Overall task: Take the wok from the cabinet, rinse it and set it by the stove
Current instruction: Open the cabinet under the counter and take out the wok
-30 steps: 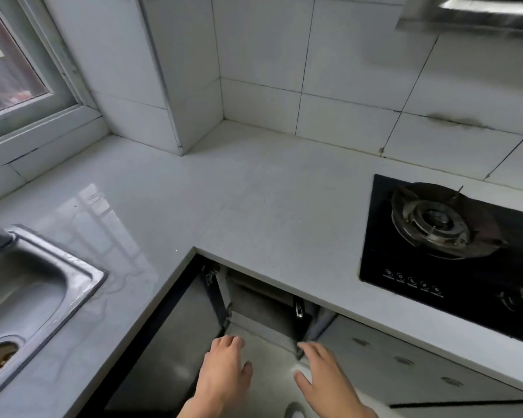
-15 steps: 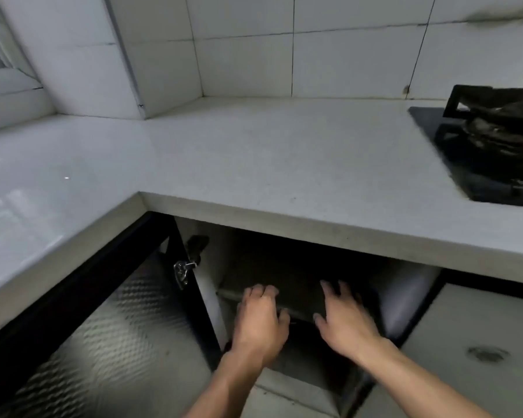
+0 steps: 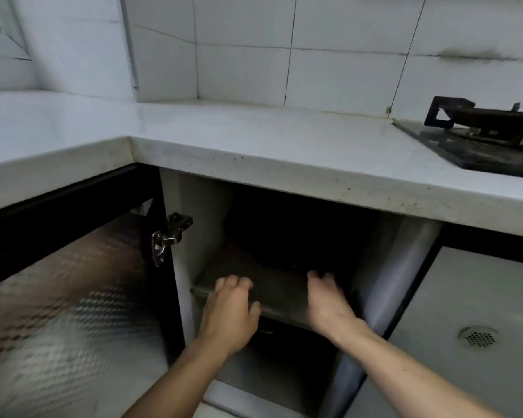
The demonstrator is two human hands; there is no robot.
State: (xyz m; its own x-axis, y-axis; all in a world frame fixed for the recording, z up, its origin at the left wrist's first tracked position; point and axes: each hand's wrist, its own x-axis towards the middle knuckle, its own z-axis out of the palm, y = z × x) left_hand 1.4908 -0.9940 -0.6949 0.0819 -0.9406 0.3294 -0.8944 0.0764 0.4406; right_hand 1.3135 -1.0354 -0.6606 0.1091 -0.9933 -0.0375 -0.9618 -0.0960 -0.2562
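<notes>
Bare-skinned and empty, our left hand point(image 3: 228, 315) lay nearest us, its fingers point(image 3: 234, 284) loosely bent over the front lip of the grey metal shelf point(image 3: 272, 292) inside the open cabinet point(image 3: 200, 236), thumb hanging below the edge, holding nothing. Our right hand point(image 3: 329, 303) reached slightly deeper, fingers likewise relaxed and pointing inward along the shelf, gripping nothing that we could see. Beside us on the left swung the opened dark-framed door with patterned glass point(image 3: 73, 297), its steel hinge point(image 3: 166, 239) catching light. Beyond both sets of fingertips the cabinet fell into shadow, and there we could make out only a dark rounded mass point(image 3: 299, 236) at the back of the shelf, which we judged to be the wok; its handle and long axis were too dim to tell. It lay straight ahead of and beyond both hands, roughly between them, with the right hand seemingly a little closer, so we judged a two-handed reach further inward was called for. Farther off, above, ran the white stone countertop point(image 3: 254, 140), and at its right end the black gas stove point(image 3: 480, 137) where the wok must finally rest.
</notes>
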